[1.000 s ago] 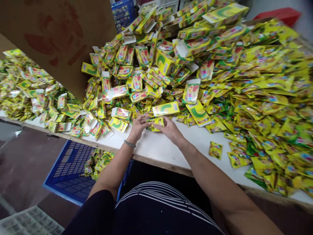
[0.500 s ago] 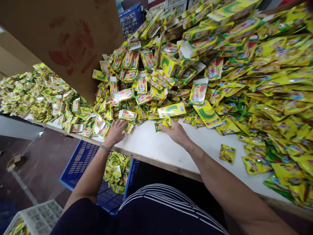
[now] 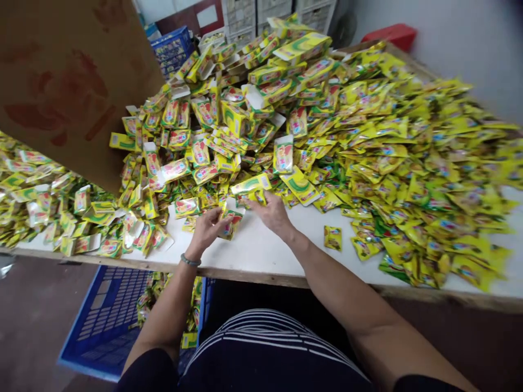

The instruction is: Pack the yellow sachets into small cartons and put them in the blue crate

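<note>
Your left hand (image 3: 207,232) grips a small open carton (image 3: 231,223), its white flap raised, at the near side of a white tabletop (image 3: 265,256). Just right of it, your right hand (image 3: 274,215) bends its fingers toward the carton's open end; whether they pinch anything cannot be told. Cartons (image 3: 200,149) pile up on the far side, yellow sachets (image 3: 392,163) spread to the right, and one lone sachet (image 3: 333,238) lies apart. Below the table's near edge, at left, stands a blue crate (image 3: 92,326).
</note>
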Tool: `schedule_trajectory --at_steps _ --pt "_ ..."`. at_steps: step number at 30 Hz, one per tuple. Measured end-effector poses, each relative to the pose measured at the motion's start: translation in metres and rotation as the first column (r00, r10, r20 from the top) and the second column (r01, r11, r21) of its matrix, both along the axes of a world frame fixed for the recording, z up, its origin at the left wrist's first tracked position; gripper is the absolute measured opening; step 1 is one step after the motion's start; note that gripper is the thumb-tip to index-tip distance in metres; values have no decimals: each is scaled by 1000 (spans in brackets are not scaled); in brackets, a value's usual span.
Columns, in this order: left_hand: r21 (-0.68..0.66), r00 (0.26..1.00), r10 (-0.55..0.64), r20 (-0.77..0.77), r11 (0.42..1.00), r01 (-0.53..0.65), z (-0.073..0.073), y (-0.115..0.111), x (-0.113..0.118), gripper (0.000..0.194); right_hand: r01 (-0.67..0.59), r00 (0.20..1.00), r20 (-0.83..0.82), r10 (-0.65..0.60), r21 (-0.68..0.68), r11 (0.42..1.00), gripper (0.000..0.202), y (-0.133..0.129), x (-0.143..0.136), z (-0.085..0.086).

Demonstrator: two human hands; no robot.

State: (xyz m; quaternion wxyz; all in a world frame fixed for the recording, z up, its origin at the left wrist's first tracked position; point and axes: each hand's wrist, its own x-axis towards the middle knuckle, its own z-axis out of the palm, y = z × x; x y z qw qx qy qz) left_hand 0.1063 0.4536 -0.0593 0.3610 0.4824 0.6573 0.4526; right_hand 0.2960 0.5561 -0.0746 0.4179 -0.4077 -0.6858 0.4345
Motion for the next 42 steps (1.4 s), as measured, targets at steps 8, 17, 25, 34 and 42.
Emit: schedule_trajectory --at_steps 8,17,25,34,42 --pt "-18 981 -118 152 992 122 -24 27 13 34 -145 905 412 108 59 988 17 12 6 -3" --pt "-119 881 14 473 992 48 -22 22 22 44 -113 978 167 125 -79 990 28 14 6 -10" --pt "-147 797 108 594 989 -24 -20 15 22 48 -6 997 76 7 -19 1000 26 2 -6 -19" --pt "-110 805 113 582 992 -60 -27 17 17 50 -13 993 114 12 5 1000 20 -9 -12 -22" --pt "-80 803 73 591 996 -32 -28 18 17 45 -274 952 118 281 -69 959 38 -13 -14 -25"
